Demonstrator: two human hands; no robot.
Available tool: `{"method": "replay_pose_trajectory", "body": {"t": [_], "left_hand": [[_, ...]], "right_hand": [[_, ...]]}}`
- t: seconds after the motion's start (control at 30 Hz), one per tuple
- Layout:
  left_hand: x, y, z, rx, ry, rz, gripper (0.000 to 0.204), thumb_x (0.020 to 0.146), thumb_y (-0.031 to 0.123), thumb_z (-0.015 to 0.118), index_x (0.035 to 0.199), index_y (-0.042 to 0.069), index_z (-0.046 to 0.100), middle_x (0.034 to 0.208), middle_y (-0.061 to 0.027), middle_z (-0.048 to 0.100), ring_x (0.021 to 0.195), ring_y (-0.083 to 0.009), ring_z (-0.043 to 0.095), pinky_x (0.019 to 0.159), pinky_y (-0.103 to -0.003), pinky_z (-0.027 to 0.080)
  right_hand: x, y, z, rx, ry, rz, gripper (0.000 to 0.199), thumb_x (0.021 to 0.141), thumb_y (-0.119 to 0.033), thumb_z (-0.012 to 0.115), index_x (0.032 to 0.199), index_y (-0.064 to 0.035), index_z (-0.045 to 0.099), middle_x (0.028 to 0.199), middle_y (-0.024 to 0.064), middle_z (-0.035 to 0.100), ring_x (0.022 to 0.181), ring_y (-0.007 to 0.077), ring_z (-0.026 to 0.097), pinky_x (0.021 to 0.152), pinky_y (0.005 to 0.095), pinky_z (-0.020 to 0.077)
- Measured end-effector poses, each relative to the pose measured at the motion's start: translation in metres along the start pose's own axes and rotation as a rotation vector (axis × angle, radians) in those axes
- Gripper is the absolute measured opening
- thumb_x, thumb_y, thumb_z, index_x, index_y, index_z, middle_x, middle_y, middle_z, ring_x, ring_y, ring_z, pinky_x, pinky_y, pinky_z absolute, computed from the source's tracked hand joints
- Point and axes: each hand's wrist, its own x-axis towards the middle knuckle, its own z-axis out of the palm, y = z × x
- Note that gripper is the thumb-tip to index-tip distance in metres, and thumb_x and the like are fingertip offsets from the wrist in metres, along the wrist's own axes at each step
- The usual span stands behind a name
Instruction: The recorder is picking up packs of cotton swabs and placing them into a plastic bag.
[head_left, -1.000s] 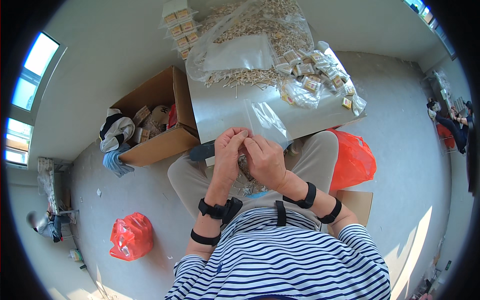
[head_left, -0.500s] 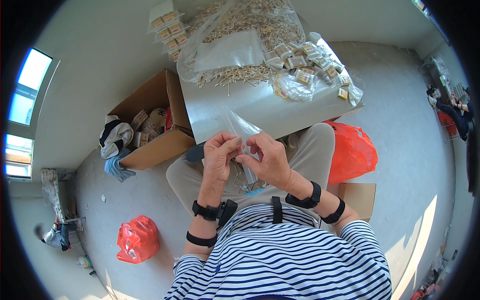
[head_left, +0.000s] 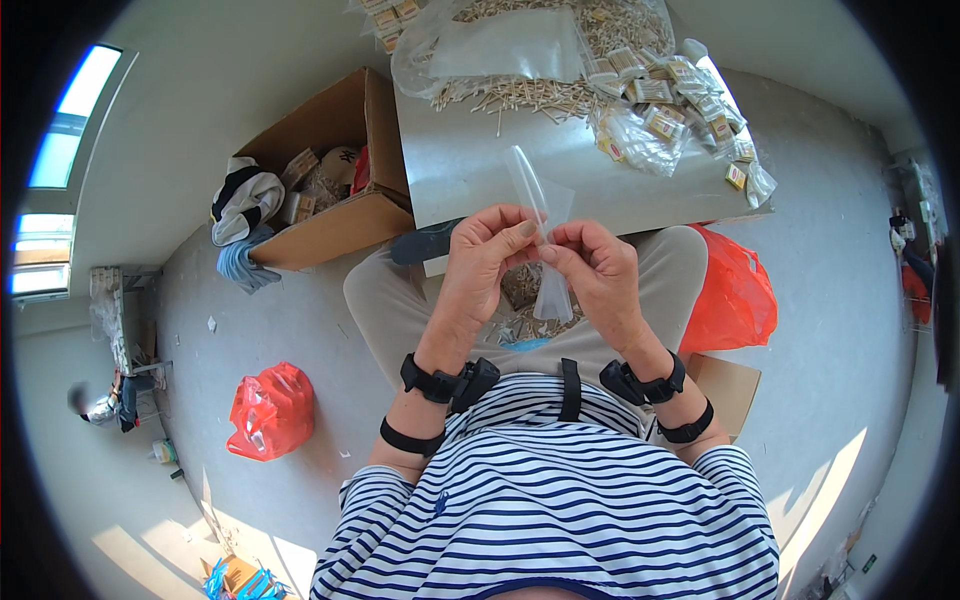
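Note:
A clear plastic bag (head_left: 553, 298), thin and bunched at its middle, is pinched between my two hands over my lap. My left hand (head_left: 482, 262) grips it with thumb and forefinger. Close beside it, the fingertips of my right hand (head_left: 606, 278) are closed on the same bag. One end of the film stands up in front of the metal table (head_left: 455, 180), while the other fans out toward my body. Beyond my hands, loose cotton swabs (head_left: 515, 97) lie heaped on the table. Small bagged packs of swabs (head_left: 655, 92) are piled to their right.
A cardboard box (head_left: 330, 235) with clothing and packs stands left of the table. A red plastic bag (head_left: 738, 295) is by my right knee, another red bag (head_left: 270, 410) on the floor at left. An open carton (head_left: 725, 395) sits by my right arm. People sit far off at both sides.
My hands, both pinching the clear bag, have shifted slightly to the right and up in the picture. The bag is now gathered at the middle. The whole view has tilted, moving the table upward.

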Motion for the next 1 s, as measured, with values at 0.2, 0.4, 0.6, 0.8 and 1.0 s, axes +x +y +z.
{"method": "replay_pose_trajectory", "body": {"t": [0.2,0.4,0.6,0.8,1.0], "left_hand": [[0.002,-0.003,-0.008,0.067,0.002,0.046,0.007,0.087,0.007,0.070,0.088,0.000,0.070,0.079,-0.0044,0.068,0.071,-0.0115,0.065,0.071,-0.026,0.056],[0.004,-0.006,-0.012,0.052,-0.020,0.080,0.008,0.085,0.007,0.072,0.082,0.002,0.067,0.077,-0.0030,0.068,0.067,-0.0096,0.063,0.065,-0.022,0.051],[0.005,-0.006,-0.010,0.070,-0.079,0.060,0.010,0.087,0.009,0.072,0.082,0.004,0.065,0.075,-0.0004,0.064,0.067,-0.0079,0.058,0.064,-0.022,0.046],[0.006,-0.005,-0.011,0.066,-0.152,0.043,0.012,0.091,0.014,0.069,0.085,0.005,0.063,0.076,0.0010,0.061,0.068,-0.0073,0.054,0.065,-0.022,0.043],[0.007,-0.010,-0.019,0.035,-0.192,0.038,0.012,0.093,0.014,0.067,0.087,0.005,0.061,0.079,0.0009,0.061,0.072,-0.0071,0.054,0.068,-0.022,0.044]], "right_hand": [[0.002,0.005,0.002,-0.136,-0.010,-0.120,0.015,0.081,-0.005,0.075,0.092,0.0006,0.066,0.073,0.0066,0.066,0.064,0.0092,0.061,0.059,0.0230,0.0481],[0.001,-0.007,0.010,-0.406,0.069,-0.357,0.019,0.076,-0.004,0.077,0.091,-0.0010,0.065,0.075,0.0070,0.061,0.058,0.0157,0.058,0.055,0.0274,0.0484],[0.005,-0.003,0.008,-0.132,0.034,-0.255,0.007,0.083,-0.003,0.071,0.088,0.0010,0.069,0.073,0.0060,0.067,0.058,0.0092,0.058,0.053,0.0222,0.0463],[0.009,-0.007,0.001,0.176,-0.082,0.120,0.013,0.092,-0.008,0.062,0.085,0.0019,0.069,0.071,0.0012,0.066,0.055,0.0041,0.054,0.050,0.0202,0.0449],[0.009,-0.005,0.004,0.255,-0.098,0.172,0.014,0.094,-0.006,0.059,0.083,0.0010,0.065,0.066,0.0005,0.063,0.053,0.0041,0.053,0.047,0.0202,0.0427]]}}
